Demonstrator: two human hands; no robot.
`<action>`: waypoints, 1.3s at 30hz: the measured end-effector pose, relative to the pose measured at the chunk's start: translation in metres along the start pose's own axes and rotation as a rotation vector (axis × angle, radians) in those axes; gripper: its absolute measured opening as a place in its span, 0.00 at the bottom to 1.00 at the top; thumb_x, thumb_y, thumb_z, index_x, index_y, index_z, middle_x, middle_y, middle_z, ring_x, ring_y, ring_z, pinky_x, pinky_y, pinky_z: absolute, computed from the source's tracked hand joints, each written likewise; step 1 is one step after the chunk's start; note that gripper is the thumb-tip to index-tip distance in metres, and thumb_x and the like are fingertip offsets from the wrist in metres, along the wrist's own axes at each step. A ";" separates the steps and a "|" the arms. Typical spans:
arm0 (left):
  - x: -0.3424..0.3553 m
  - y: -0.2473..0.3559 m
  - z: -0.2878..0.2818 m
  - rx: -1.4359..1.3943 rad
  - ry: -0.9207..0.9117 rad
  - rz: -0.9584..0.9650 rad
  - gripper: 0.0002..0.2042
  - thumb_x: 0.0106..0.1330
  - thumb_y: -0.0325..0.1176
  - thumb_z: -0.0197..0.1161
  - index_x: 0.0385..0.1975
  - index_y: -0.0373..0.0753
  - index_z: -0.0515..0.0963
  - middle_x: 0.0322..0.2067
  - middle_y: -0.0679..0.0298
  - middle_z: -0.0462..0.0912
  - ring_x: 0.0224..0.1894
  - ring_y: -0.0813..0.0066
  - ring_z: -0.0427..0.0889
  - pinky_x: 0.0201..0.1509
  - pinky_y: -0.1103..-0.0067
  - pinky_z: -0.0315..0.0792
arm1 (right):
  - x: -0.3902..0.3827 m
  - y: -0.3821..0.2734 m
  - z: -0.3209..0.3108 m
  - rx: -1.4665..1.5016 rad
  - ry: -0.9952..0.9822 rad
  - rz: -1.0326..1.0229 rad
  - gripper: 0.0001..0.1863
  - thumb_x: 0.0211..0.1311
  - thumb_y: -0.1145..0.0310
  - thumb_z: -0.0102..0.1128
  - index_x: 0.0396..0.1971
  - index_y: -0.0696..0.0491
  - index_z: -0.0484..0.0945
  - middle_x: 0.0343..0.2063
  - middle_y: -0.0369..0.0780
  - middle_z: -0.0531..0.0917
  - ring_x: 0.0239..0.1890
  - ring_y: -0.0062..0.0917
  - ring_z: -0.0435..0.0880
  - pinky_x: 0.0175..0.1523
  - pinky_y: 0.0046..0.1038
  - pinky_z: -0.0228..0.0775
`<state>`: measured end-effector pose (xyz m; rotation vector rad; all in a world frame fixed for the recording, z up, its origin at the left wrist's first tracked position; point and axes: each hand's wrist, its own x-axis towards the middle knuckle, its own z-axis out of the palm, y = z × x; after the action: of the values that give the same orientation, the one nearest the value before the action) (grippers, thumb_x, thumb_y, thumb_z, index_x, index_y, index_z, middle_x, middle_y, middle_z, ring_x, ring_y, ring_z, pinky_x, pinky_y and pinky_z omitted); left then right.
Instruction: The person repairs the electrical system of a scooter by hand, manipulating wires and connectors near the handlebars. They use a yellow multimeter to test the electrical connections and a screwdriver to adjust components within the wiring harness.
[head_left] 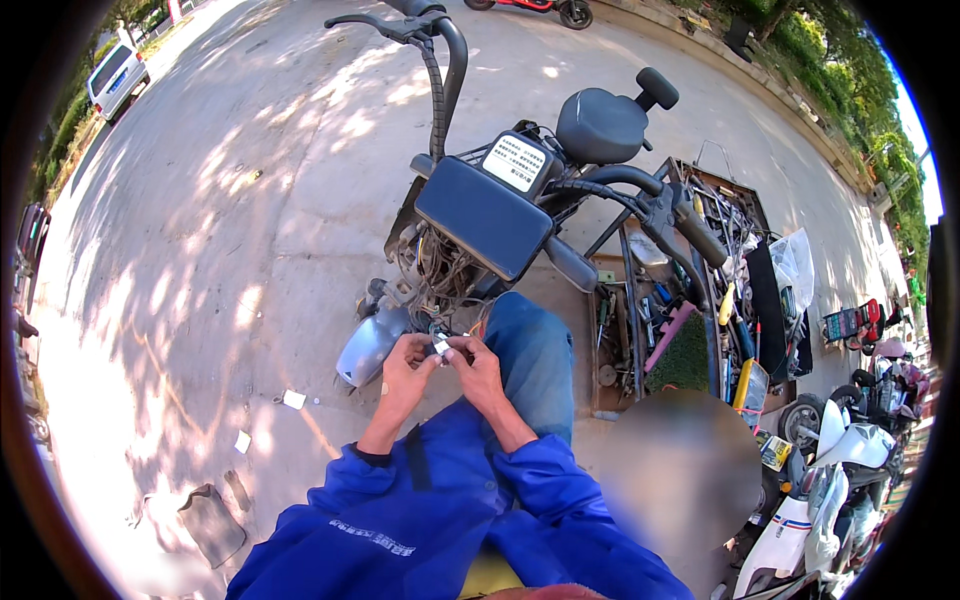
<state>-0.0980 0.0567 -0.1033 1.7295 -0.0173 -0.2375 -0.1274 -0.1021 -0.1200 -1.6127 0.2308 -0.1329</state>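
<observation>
And now I'm pinching a small white piece [440, 346] between left grip [406, 370] and right grip [478, 374], neither nearer, just this side of the exposed wiring bundle [436, 268], long axis unreadable.

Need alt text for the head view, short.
A person's left hand and right hand pinch a small, partly white piece near the exposed wiring of a dark scooter. Crowded tools sit to the right; sunlit pavement spreads around.

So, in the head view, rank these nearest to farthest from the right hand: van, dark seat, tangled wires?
From the right hand:
1. Tangled wires, just ahead.
2. Dark seat, ahead right.
3. Van, far ahead left.
</observation>
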 end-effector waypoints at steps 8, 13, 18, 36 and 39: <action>0.001 -0.003 0.000 -0.043 0.029 0.058 0.14 0.65 0.20 0.69 0.49 0.32 0.78 0.33 0.65 0.85 0.33 0.83 0.81 0.34 0.83 0.74 | 0.003 0.007 0.002 0.020 -0.022 -0.008 0.11 0.68 0.73 0.65 0.48 0.61 0.84 0.39 0.40 0.86 0.38 0.23 0.85 0.46 0.26 0.78; 0.004 0.000 -0.001 -0.028 0.014 0.041 0.12 0.66 0.21 0.68 0.48 0.32 0.77 0.34 0.64 0.85 0.33 0.82 0.80 0.34 0.83 0.74 | 0.003 0.002 0.001 0.033 -0.015 -0.019 0.11 0.69 0.73 0.65 0.48 0.61 0.84 0.41 0.41 0.86 0.38 0.25 0.85 0.46 0.27 0.78; 0.004 0.000 -0.001 -0.055 -0.025 0.065 0.11 0.68 0.22 0.67 0.48 0.32 0.77 0.36 0.62 0.85 0.31 0.82 0.80 0.33 0.83 0.73 | 0.001 -0.007 -0.003 0.032 -0.026 -0.020 0.12 0.70 0.74 0.63 0.49 0.62 0.83 0.40 0.42 0.87 0.41 0.24 0.87 0.48 0.28 0.80; 0.007 0.008 0.004 -0.062 -0.039 0.067 0.11 0.70 0.21 0.62 0.50 0.31 0.74 0.36 0.64 0.81 0.31 0.82 0.77 0.31 0.85 0.70 | 0.000 -0.008 -0.003 -0.193 -0.018 -0.203 0.14 0.63 0.70 0.64 0.47 0.58 0.80 0.44 0.48 0.83 0.51 0.44 0.83 0.57 0.40 0.74; 0.003 0.015 0.008 -0.066 -0.045 0.065 0.11 0.70 0.21 0.63 0.50 0.31 0.74 0.36 0.63 0.81 0.32 0.82 0.77 0.32 0.85 0.71 | 0.001 -0.004 -0.002 -0.200 -0.030 -0.179 0.15 0.62 0.71 0.63 0.48 0.58 0.79 0.44 0.48 0.83 0.51 0.45 0.82 0.57 0.41 0.73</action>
<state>-0.0945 0.0463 -0.0907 1.6545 -0.0972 -0.2271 -0.1267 -0.1041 -0.1157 -1.8322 0.0776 -0.2291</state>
